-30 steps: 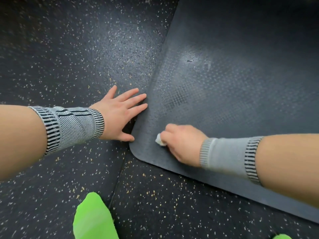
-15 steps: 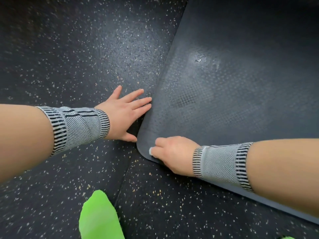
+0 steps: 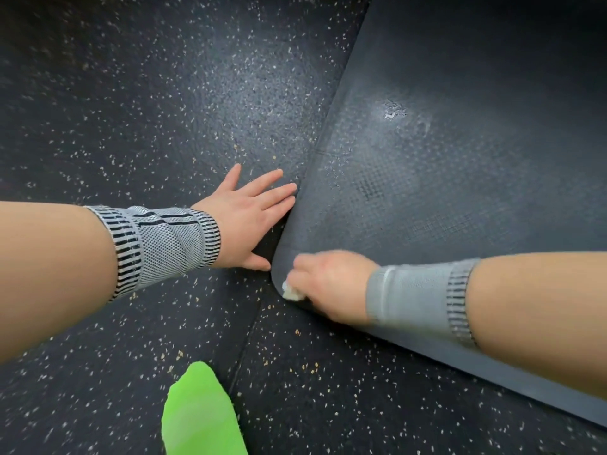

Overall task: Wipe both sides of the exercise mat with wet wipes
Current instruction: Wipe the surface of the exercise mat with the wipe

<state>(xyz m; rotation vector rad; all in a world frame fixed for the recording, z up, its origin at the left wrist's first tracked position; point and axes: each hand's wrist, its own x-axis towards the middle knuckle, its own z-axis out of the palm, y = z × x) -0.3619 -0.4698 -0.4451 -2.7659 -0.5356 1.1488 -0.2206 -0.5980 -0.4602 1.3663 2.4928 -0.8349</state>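
Lying flat on the speckled rubber floor [image 3: 138,103], the exercise mat [image 3: 460,165] is occupying the upper right of the head view, with its rounded corner pointing toward the person; all positions below are given relative to that corner. The right hand [image 3: 331,284] is resting directly on the corner with its fingers curled around a small white wet wipe [image 3: 291,292], which is touching the mat surface at the very edge of the corner; the hand outline is slightly blurred. The left hand [image 3: 244,218] is lying flat on the floor just to the left of the corner, palm down, fingers straight and spread, gripping nothing; its fingertips are reaching the mat's left edge, and whether they are touching it cannot be told. The two hands are sitting near each other but apart. Grey knitted wrist supports with dark stripes are covering the left wrist [image 3: 164,244] and the right wrist [image 3: 420,297]. Farther up the mat from the corner, a pale wet-looking patch [image 3: 394,111] is showing on the textured surface. Below and left of the corner, a bright green shape [image 3: 200,415] is entering from the bottom edge; its identity cannot be determined.
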